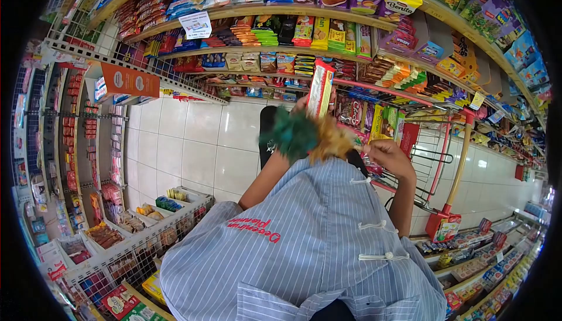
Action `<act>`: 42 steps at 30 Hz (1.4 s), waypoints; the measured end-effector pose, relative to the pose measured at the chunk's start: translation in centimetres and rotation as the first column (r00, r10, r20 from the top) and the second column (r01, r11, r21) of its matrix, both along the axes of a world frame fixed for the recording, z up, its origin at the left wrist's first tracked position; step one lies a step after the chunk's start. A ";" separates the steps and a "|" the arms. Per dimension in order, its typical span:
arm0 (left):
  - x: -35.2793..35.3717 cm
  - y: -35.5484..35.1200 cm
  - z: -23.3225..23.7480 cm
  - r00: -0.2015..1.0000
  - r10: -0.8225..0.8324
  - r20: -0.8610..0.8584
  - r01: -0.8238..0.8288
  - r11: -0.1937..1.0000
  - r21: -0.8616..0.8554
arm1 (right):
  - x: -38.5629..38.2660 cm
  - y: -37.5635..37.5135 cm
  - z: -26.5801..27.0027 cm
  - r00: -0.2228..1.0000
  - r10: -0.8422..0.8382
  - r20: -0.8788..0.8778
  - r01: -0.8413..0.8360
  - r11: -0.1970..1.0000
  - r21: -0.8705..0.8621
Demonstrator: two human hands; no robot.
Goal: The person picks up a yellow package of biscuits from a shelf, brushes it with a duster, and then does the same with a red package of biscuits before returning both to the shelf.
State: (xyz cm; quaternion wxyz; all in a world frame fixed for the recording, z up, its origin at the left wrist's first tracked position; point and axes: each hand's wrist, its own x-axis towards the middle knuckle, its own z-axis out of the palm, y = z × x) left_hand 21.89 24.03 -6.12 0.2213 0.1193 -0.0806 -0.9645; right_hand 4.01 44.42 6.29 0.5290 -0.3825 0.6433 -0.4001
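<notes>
A person in a blue striped shirt [328, 221] stood in a shop aisle, seen from above through their own head camera. The left hand [301, 104], partly hidden, was closed around a long red-and-white snack packet [319, 89], holding it upright in front of the body, near the shelves. The right hand [389, 156] was clamped on the thin handle of a duster [325, 139], whose green and golden-brown head, blurred, overlapped the packet's lower end; whether the two touched could not be told. Dusting of this one packet looked to be under way rather than finished, since it was off the shelf with the duster head right by it. Ahead, a curved-looking wooden shelf [228, 12] bore rows of biscuits and sweets, but nothing showed which of them had been cleaned or how many remained, so overall progress could not be judged. Just beyond the right hand stood a red-framed wire cart [470, 116], and a white wire bin [175, 215] of small goods lay to the left, on the pale tiled floor [199, 119].
</notes>
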 end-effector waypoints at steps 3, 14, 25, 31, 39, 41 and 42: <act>0.4 1.2 4.5 0.980 0.106 0.167 -0.073 0.979 -0.191 | 0.2 -0.2 -0.8 0.985 0.155 0.080 -0.165 0.977 0.138; 0.2 0.0 1.1 0.959 -0.122 -0.255 0.149 0.985 0.089 | -0.4 -1.0 1.2 0.968 -0.227 -0.106 0.225 0.974 -0.032; 0.7 0.9 7.2 0.998 -0.052 0.035 0.055 0.995 -0.083 | -0.6 -2.0 -0.7 0.817 -0.567 -0.108 0.568 0.823 -0.018; 0.2 -0.7 3.6 0.950 -0.132 -0.283 0.124 0.991 -0.045 | 0.5 -0.5 -0.5 0.974 -0.196 0.116 0.195 0.981 0.027; 0.0 1.2 9.3 0.980 0.061 0.191 -0.062 0.998 -0.002 | 0.0 -2.2 -4.6 0.856 -0.502 -0.122 0.473 0.857 -0.206; 0.0 1.1 8.6 0.998 -0.011 0.067 0.011 1.000 -0.001 | 0.1 -2.5 -2.6 0.845 -0.522 -0.111 0.504 0.849 -0.155; 0.1 1.0 8.3 0.998 -0.026 0.061 0.026 1.000 0.001 | 0.1 -2.6 -1.5 0.832 -0.544 -0.104 0.535 0.838 -0.104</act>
